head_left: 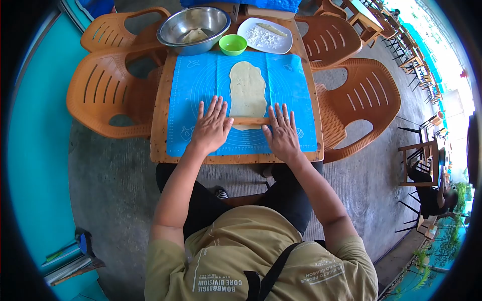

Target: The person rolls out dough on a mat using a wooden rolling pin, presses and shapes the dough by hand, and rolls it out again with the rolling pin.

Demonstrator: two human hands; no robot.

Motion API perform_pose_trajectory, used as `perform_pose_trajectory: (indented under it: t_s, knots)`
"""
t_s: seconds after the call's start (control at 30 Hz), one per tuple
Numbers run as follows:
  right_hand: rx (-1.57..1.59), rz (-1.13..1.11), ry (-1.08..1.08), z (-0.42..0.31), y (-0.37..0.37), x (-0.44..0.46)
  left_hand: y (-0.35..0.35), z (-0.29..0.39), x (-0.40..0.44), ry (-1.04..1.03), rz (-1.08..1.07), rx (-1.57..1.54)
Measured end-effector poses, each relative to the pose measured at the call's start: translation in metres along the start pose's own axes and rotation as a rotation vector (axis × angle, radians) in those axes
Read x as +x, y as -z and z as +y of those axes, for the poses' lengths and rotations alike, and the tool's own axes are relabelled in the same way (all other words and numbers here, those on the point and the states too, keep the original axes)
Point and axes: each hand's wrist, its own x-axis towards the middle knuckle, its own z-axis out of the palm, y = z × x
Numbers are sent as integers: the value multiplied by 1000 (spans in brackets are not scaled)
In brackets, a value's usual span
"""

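A long flat sheet of pale dough lies on a blue printed baking mat. Across its near end rests a wooden rolling pin. My left hand is laid over the pin's left end, fingers stretched forward and palm down. Over the right end lies my right hand, also flat with its fingers extended. Both thumbs point inward along the pin. The pin's ends are hidden under my palms.
Along the table's far side stand a steel bowl with dough inside, a small green bowl and a white plate with white powder and a strip of dough. Orange chairs flank the wooden table. A person sits far right.
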Motion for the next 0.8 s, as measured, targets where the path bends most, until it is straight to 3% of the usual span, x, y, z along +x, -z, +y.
perform_pose_trajectory:
  t_s: [0.17, 0.4, 0.6, 0.73, 0.8]
  knots:
    - [-26, 9, -33, 4, -11, 16, 7, -1, 21, 107, -125, 28]
    - [11, -37, 6, -2, 3, -13, -4, 0, -9, 22, -31, -4]
    - [13, -53, -56, 8, -5, 29, -1, -7, 35, 134, -121, 25]
    - [-31, -21, -88, 12, -15, 47, -5, -10, 53, 186, -100, 77]
    - [-39, -6, -93, 11, -16, 47, -9, -13, 55, 126, 34, 128]
